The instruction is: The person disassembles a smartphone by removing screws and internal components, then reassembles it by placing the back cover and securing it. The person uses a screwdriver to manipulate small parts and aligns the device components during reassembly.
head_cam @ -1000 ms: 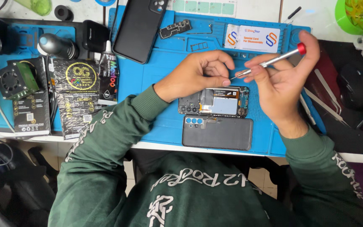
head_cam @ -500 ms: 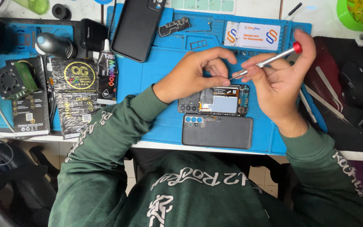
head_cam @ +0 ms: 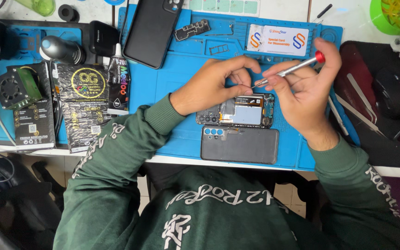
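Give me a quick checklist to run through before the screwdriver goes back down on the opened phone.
1. Screwdriver gripped: ok, right hand holds the shaft, a finger on the red cap.
2. Tip reachable: ok, left hand fingers pinch at the tip.
3. Opened phone lying flat on the blue mat: ok.
4. Removed back cover out of the way: ok, it lies apart, nearer the body.
5. Screw or bit seated on the tip: cannot tell, too small.
6. Phone braced: not ok, neither hand presses it down.
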